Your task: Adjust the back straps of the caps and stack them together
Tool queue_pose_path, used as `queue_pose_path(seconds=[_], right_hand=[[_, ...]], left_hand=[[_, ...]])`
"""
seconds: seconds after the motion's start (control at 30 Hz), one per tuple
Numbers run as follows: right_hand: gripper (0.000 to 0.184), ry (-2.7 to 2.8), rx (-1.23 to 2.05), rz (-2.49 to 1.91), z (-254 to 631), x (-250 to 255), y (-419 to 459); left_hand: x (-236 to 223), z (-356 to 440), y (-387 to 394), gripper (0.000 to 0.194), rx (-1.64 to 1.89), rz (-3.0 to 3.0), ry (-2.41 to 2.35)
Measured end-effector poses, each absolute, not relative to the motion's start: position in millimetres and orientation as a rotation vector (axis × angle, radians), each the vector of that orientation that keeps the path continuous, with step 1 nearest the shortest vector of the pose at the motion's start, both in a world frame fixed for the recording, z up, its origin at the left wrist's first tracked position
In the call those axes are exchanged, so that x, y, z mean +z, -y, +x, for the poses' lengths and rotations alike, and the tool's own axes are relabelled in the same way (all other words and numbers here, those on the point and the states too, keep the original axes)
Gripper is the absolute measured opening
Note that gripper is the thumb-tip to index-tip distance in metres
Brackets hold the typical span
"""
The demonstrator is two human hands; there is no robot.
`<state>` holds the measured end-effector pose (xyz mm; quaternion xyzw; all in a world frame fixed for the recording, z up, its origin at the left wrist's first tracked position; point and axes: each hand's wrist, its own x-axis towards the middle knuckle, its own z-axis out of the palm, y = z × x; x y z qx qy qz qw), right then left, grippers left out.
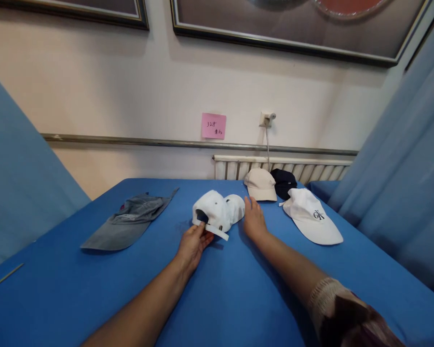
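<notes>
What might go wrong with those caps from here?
The left hand grips the held white cap near its back strap, so the cap might twist or slip. The right hand, open beside the brim, also looks near the beige cap and might nudge it into the dark cap.

Lone head-worn view, facing forward, tilted down over table (231, 299), left hand (192, 245) and right hand (254, 220) near, wall (246, 86) beyond

Pale wall (130, 82), blue curtains (405, 159), white radiator (321, 168)
</notes>
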<state>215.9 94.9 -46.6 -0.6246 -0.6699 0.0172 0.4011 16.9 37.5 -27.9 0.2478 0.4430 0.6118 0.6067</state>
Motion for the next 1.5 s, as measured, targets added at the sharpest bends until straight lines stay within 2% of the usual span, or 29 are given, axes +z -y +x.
queue_pose_path(seconds=[0.07,0.13,0.17,0.23,0.3,0.43,0.6,0.77,0.87,1.07,1.27,1.5], right_hand=[[0.043,1.512,0.297,-1.411,203,-52,-69],[0.021,1.220,0.698,-1.313,186,-52,-40],[0.023,1.125,0.973,-1.264,178,-51,-26],[0.040,0.980,1.479,-1.141,162,-47,-5],[0.047,0.839,1.685,-1.062,151,-45,4],[0.055,0.565,1.592,-0.888,144,-45,-5],[0.050,0.397,1.640,-0.794,150,-50,-19],[0.045,0.504,1.614,-0.865,158,-54,-21],[0.039,0.722,1.411,-0.969,165,-55,-22],[0.024,1.252,0.724,-1.041,181,-52,-30],[0.023,1.127,0.961,-0.954,176,-61,-35],[0.020,1.077,0.997,-0.934,175,-59,-31]], left_hand=[[-35,21,-38,0.015,1.404,0.568,-1.036],[-37,24,-38,0.014,1.396,0.569,-1.032],[-36,25,-37,0.014,1.392,0.570,-1.026],[-35,26,-34,0.015,1.391,0.574,-1.014],[-34,26,-31,0.017,1.395,0.591,-1.005],[-33,27,-26,0.025,1.399,0.647,-1.030],[-29,33,-23,0.032,1.389,0.671,-1.003],[-25,35,-22,0.032,1.306,0.703,-0.947],[-26,34,-24,0.029,1.311,0.683,-0.985],[-25,35,-25,0.025,1.332,0.633,-1.013],[-27,36,-23,0.031,1.268,0.622,-0.999],[-27,36,-27,0.026,1.285,0.650,-1.020]])
